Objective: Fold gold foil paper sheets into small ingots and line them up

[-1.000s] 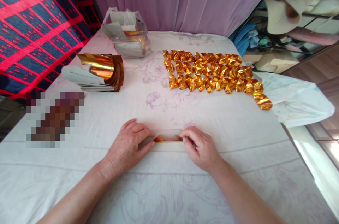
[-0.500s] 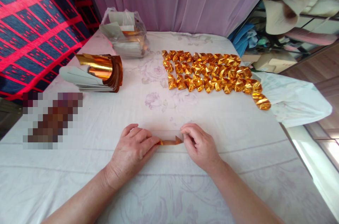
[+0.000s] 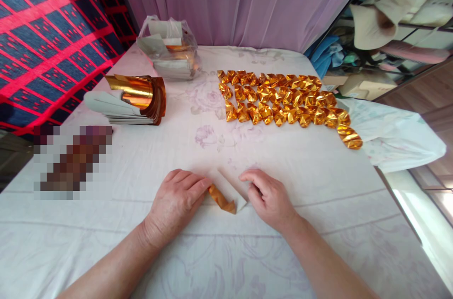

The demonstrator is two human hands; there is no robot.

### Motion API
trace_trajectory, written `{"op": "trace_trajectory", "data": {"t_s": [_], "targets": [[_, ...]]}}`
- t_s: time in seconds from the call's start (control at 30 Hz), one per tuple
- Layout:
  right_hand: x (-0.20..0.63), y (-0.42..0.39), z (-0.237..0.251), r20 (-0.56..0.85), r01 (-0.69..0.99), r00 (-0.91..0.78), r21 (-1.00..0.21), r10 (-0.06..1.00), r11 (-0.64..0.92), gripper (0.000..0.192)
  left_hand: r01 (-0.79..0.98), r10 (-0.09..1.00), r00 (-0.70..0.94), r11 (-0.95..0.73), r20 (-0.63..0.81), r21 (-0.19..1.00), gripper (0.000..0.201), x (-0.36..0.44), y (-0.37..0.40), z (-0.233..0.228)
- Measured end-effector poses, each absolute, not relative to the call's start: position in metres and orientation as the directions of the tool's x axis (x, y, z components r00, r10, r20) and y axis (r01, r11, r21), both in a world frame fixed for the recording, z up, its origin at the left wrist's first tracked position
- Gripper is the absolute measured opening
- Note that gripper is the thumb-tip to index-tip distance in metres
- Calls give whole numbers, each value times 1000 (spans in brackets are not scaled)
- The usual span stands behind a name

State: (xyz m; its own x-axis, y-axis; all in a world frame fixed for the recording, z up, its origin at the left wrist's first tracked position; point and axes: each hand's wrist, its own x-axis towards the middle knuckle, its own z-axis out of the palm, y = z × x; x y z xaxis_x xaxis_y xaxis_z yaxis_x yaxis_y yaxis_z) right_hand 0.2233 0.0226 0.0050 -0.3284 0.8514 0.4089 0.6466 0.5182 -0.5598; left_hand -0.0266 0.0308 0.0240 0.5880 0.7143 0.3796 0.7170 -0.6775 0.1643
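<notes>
A partly folded sheet of gold foil paper point(image 3: 223, 201) lies slantwise on the cloth between my hands, its white backing showing toward the right. My left hand point(image 3: 179, 197) pinches its left end between thumb and fingers. Just beyond its right edge is my right hand point(image 3: 269, 195), apart from the paper, with the index finger and thumb separated and the other fingers curled. Folded gold foil pieces point(image 3: 279, 96) sit in rows at the back right, and one longer piece point(image 3: 349, 137) lies at the end of the nearest row.
A curved stack of gold foil paper point(image 3: 138, 94) stands at the left. Behind it is a clear plastic bag point(image 3: 173, 53) with more sheets. A pixelated patch point(image 3: 76, 162) covers something at the left. A white plastic bag point(image 3: 403, 134) hangs over the right edge of the table point(image 3: 318, 252).
The foil paper has turned, its right end swinging toward me and showing more white backing. My right fingers have come off it; my left hand keeps its hold.
</notes>
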Motion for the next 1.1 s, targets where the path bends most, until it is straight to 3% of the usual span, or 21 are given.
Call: {"op": "trace_trajectory", "data": {"t_s": [0.27,0.4,0.53,0.7,0.87,1.1], "targets": [[222,20,5,427,587,-422,-543,800,600,47,728,754,561,-646,342,229,33,-28,34,16],[219,18,4,497,619,-488,-383,718,686,52,735,774,556,-628,304,255,36,-27,34,16],[216,16,9,488,612,-572,-281,659,739,32,740,786,541,-614,300,275,40,-27,34,14],[214,16,10,523,646,-522,-274,674,713,22,722,770,529,-629,356,287,51,-27,32,20],[215,17,12,523,735,-459,-230,718,637,24,606,659,549,-737,514,298,30,-20,20,31],[209,14,14,442,737,-492,-247,750,629,27,634,667,648,-740,368,226,29,-11,20,21]]}}
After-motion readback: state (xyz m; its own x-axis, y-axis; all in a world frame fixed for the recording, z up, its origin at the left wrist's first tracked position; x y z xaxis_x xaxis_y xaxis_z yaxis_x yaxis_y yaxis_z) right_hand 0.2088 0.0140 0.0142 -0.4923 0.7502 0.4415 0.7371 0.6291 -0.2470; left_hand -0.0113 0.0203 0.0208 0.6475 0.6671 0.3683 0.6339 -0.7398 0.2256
